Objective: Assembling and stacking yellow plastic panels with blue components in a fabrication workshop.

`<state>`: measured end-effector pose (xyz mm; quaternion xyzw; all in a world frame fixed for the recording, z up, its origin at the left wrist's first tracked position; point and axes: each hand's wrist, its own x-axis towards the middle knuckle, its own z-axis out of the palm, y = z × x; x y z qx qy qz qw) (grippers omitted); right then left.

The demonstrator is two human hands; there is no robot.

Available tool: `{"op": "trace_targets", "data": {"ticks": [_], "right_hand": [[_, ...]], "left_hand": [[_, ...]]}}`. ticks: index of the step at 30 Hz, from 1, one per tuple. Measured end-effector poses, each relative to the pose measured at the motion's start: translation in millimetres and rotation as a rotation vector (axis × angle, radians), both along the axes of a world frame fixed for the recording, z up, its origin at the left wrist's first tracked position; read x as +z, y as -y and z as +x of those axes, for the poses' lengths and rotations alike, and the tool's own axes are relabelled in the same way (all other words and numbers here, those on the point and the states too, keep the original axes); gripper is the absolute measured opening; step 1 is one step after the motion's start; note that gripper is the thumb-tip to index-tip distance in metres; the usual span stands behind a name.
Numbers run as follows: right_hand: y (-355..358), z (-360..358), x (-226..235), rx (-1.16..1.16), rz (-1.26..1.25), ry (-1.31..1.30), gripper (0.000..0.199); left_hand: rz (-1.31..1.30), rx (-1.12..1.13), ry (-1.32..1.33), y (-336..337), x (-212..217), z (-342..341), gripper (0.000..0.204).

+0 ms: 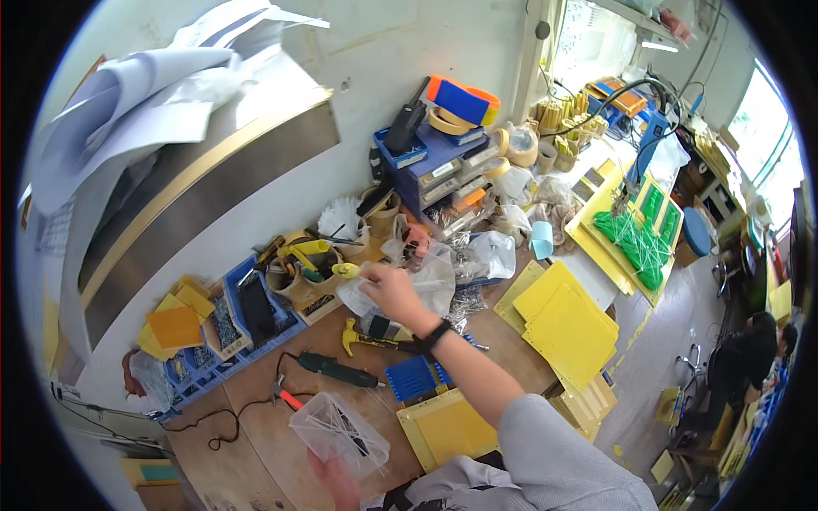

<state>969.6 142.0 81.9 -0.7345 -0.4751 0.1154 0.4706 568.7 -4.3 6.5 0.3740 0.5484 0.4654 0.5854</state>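
Observation:
At the front edge, my left hand (335, 479) grips the near left side of a clear plastic box (372, 430). Thin white strips that look like cable ties and a dark item lie inside it. My right hand (394, 294) is stretched across the bench with its fingers drawn together; what they pinch, if anything, is hidden. Beside those fingertips is a small yellow object (346, 270). A clear plastic bag (434, 277) lies beside and partly under this hand. Below my right wrist lies a yellow hammer (351, 337), next to a dark green corded power tool (334, 368).
Blue bins of screws (228, 322) and tool pots (290, 281) line the wall. A blue drawer unit (426, 175) stands behind. Yellow sheets (569, 319) and a panel with green parts (635, 238) lie right. A red-handled tool (288, 395) sits near the box. Another person (750, 353) is far right.

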Motion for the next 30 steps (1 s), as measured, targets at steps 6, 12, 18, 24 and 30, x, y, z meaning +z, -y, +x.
{"op": "trace_targets", "data": {"ticks": [6,12,18,24,30], "right_hand": [[147,241,-36,-0.368,-0.128,-0.243,0.028],[220,361,-146,-0.607,-0.446,-0.012,0.088],[178,356,-166,-0.833,-0.737,0.114,0.024],[224,317,-91,-0.833,-0.07,-0.082,0.023],[223,4,84,0.023,-0.003,-1.172,0.011]], "left_hand": [[0.052,-0.19,-0.114,4,27,-31,0.06],[-0.138,-0.188,-0.161,-19,127,2,0.059],[-0.09,-0.149,-0.154,-43,130,9,0.067],[0.126,-0.088,-0.303,-12,77,27,0.058],[0.065,-0.131,-0.128,10,61,81,0.047]]}}
